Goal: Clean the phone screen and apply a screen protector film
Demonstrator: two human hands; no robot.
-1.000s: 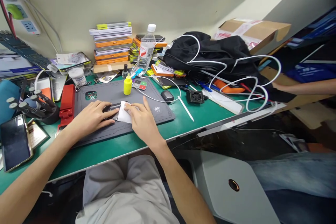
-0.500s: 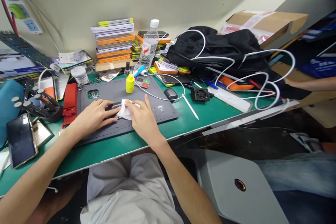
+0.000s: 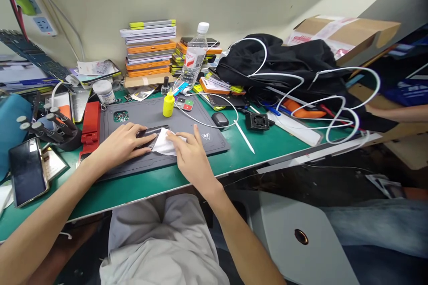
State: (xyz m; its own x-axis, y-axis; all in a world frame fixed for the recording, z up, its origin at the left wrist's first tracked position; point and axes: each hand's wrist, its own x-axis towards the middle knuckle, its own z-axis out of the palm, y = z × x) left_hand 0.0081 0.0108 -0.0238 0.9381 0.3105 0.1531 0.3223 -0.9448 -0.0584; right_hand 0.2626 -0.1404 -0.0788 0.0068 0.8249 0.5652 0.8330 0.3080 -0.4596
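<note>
A dark phone lies flat on the grey work mat. My left hand rests on its left part and holds it down. My right hand presses a white wipe against the phone's right end with its fingertips. A small yellow dropper bottle stands on the mat just behind the phone.
A red tool case lies left of the mat, and a screwdriver stand and a second phone sit farther left. White cables, a black bag, a water bottle and stacked boxes crowd the back. Another person's arm is at the right.
My right hand has slid the wipe over the phone's right end and drawn it slightly back toward me. My left hand stays on the phone. The camera shifted a little.
</note>
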